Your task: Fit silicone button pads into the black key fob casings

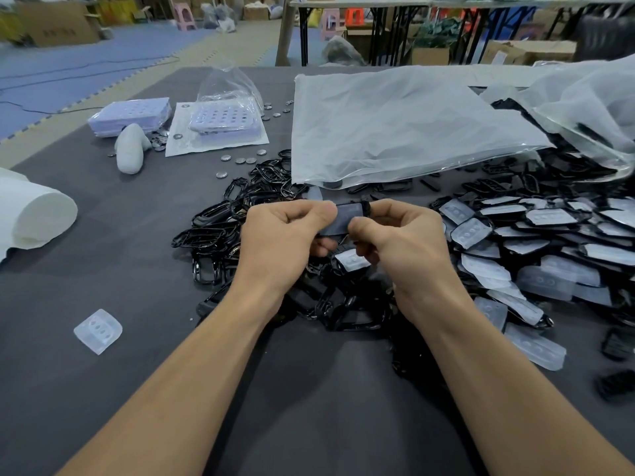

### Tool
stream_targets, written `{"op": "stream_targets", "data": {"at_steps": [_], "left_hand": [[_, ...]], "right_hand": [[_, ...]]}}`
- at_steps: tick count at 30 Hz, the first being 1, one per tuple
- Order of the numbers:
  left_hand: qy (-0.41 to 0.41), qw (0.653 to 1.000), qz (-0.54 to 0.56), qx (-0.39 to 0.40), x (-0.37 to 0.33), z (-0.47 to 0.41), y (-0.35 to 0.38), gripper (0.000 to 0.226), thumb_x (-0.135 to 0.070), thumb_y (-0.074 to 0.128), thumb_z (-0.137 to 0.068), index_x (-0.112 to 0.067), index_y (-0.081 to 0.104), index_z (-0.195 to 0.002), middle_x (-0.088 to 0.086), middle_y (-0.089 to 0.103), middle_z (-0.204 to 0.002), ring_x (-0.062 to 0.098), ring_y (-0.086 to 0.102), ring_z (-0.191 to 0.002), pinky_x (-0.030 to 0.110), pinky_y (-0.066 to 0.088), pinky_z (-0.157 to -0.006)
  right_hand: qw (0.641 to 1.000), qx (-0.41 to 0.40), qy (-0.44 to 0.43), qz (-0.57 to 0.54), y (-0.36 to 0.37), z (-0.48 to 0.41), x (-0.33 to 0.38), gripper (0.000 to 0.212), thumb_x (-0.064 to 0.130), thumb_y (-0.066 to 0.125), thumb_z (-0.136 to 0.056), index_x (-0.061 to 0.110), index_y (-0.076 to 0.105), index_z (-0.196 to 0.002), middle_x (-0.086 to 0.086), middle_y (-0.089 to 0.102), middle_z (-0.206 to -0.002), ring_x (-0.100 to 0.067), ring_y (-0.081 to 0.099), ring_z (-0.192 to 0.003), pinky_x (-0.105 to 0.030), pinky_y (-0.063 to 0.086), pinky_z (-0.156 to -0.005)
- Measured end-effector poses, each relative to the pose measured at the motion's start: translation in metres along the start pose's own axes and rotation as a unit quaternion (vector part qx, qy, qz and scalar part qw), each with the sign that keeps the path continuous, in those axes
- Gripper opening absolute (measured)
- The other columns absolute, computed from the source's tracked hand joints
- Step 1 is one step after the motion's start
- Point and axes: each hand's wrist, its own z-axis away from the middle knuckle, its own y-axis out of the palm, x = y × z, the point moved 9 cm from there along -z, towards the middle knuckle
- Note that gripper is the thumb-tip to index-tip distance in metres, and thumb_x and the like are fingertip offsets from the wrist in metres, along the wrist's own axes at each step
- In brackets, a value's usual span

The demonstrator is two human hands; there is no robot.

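Pinching one black casing (pixel 365 207) between them, the left hand (pixel 281 235) and right hand (pixel 398 238) are holding it above the table (pixel 103 255), its long axis running side to side, equally near both. A pad (pixel 347 216) is seemingly lying in it. Empty casings (pixel 213 223) are lying below and leftward, padded casings (pixel 536 235) rightward; nothing is standing in the way.

Assembly workshop: heaped casings (pixel 220 228), cartons (pixel 58 25)

Empty casings (pixel 220 228) left of hands (pixel 343 235); padded casings (pixel 536 235) right.
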Motion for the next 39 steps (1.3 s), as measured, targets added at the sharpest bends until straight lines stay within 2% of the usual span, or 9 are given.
{"op": "stream_targets", "data": {"at_steps": [3,5,9,15,25,28,31,35,39], "left_hand": [[-0.047,0.998,0.041,0.015,0.006,-0.003,-0.002,0.017,-0.001,0.069,-0.087,-0.011,0.081,-0.081,0.009,0.077,-0.073,0.02,0.072,-0.059,0.023,0.056,-0.054],[-0.056,0.997,0.03,0.04,0.006,-0.004,0.0,0.025,0.006,0.062,-0.077,-0.008,0.082,-0.085,0.012,0.078,-0.077,0.022,0.074,-0.065,0.023,0.057,-0.057],[-0.045,0.996,-0.002,0.076,0.003,-0.003,0.004,0.05,0.016,0.05,-0.074,-0.021,0.085,-0.074,0.009,0.079,-0.075,0.017,0.075,-0.066,0.02,0.057,-0.058],[-0.022,0.996,-0.004,0.083,-0.002,-0.001,0.007,0.042,0.005,0.067,-0.088,-0.029,0.084,-0.071,0.003,0.078,-0.073,0.012,0.071,-0.06,0.02,0.058,-0.059],[-0.029,0.996,0.001,0.08,-0.002,-0.001,0.005,0.043,0.009,0.063,-0.089,-0.025,0.085,-0.074,0.007,0.079,-0.075,0.012,0.073,-0.062,0.02,0.057,-0.058],[-0.045,0.995,0.018,0.089,-0.002,-0.001,0.005,0.035,0.002,0.059,-0.074,-0.02,0.086,-0.079,0.014,0.079,-0.079,0.017,0.075,-0.067,0.021,0.058,-0.06],[-0.052,0.995,0.012,0.09,0.0,-0.002,0.004,0.04,-0.001,0.053,-0.063,-0.019,0.085,-0.08,0.015,0.079,-0.08,0.019,0.076,-0.07,0.022,0.058,-0.061],[-0.053,0.995,-0.01,0.086,0.003,-0.002,0.004,0.036,0.005,0.059,-0.085,-0.017,0.084,-0.072,0.013,0.078,-0.076,0.018,0.075,-0.066,0.022,0.059,-0.06],[-0.059,0.995,-0.032,0.071,0.007,-0.003,0.002,0.021,-0.003,0.069,-0.09,-0.009,0.081,-0.073,0.016,0.077,-0.075,0.019,0.074,-0.064,0.023,0.058,-0.057]], "right_hand": [[0.999,-0.023,0.011,-0.02,-0.006,-0.002,-0.001,0.021,0.001,0.077,-0.077,0.017,0.073,-0.064,-0.006,0.065,-0.059,-0.016,0.052,-0.049,-0.026,0.038,-0.045],[0.999,-0.023,0.016,-0.022,-0.006,-0.003,-0.002,0.02,0.002,0.078,-0.076,0.017,0.074,-0.064,-0.007,0.065,-0.06,-0.016,0.052,-0.05,-0.027,0.038,-0.044],[0.999,-0.022,0.025,-0.024,-0.005,-0.004,-0.005,0.015,0.004,0.078,-0.076,0.016,0.075,-0.067,-0.011,0.065,-0.061,-0.017,0.053,-0.051,-0.028,0.037,-0.045],[0.999,-0.015,0.026,-0.045,-0.003,-0.004,-0.006,0.016,0.002,0.077,-0.075,0.014,0.074,-0.066,-0.007,0.065,-0.061,-0.015,0.052,-0.049,-0.024,0.039,-0.044],[0.997,0.005,0.04,-0.064,0.0,-0.003,-0.006,0.023,-0.005,0.076,-0.079,0.013,0.071,-0.066,-0.006,0.064,-0.059,-0.012,0.05,-0.045,-0.019,0.039,-0.043],[0.997,0.002,0.041,-0.062,-0.001,-0.004,-0.005,0.024,-0.005,0.076,-0.08,0.014,0.071,-0.065,-0.006,0.064,-0.058,-0.012,0.05,-0.045,-0.019,0.039,-0.042],[0.997,0.002,0.045,-0.065,0.0,-0.005,-0.006,0.026,-0.005,0.076,-0.079,0.015,0.071,-0.063,-0.007,0.064,-0.059,-0.012,0.051,-0.045,-0.018,0.039,-0.042],[0.996,0.004,0.054,-0.077,0.001,-0.006,-0.01,0.026,-0.005,0.076,-0.079,0.015,0.071,-0.063,-0.007,0.065,-0.06,-0.012,0.051,-0.045,-0.019,0.039,-0.042],[0.996,0.001,0.055,-0.075,0.0,-0.006,-0.01,0.027,-0.006,0.076,-0.079,0.015,0.071,-0.062,-0.007,0.065,-0.059,-0.012,0.051,-0.045,-0.02,0.039,-0.042]]}}
